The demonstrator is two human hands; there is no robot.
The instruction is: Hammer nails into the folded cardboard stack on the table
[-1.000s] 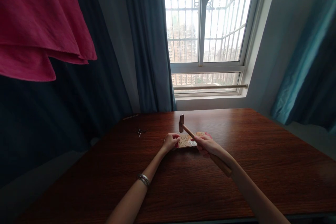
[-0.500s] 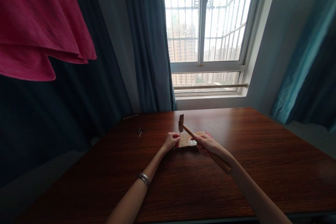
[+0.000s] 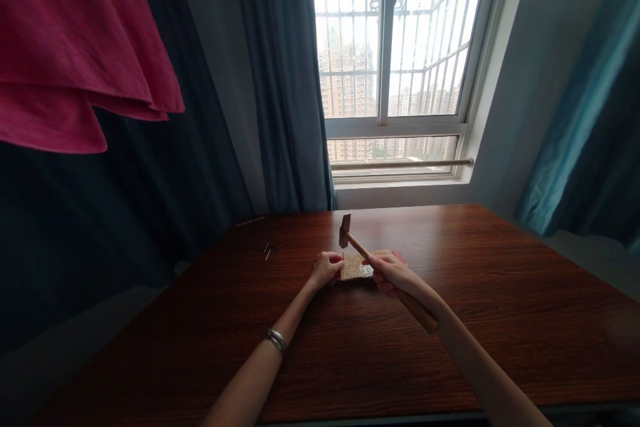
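Observation:
My right hand (image 3: 390, 272) is closed round the wooden handle of a hammer (image 3: 345, 235), whose head is raised at the left. Under it stands a thin dark nail (image 3: 343, 256), pinched upright between the fingertips of my left hand (image 3: 327, 268). The nail's lower end is hidden by the fingers. Below both hands lies a flat, light, dotted piece (image 3: 351, 269) with red ends, partly covered by my right hand. A small gap shows between the hammer head and the nail.
Several thin dark nails (image 3: 268, 251) lie loose on the brown wooden table (image 3: 310, 360), left of my hands. Behind the table are a barred window (image 3: 383, 67) and blue curtains (image 3: 285, 80). A pink cloth (image 3: 85, 40) hangs at the upper left.
The hammer head has risen slightly above the nail. My left hand and the dotted piece have stayed in place.

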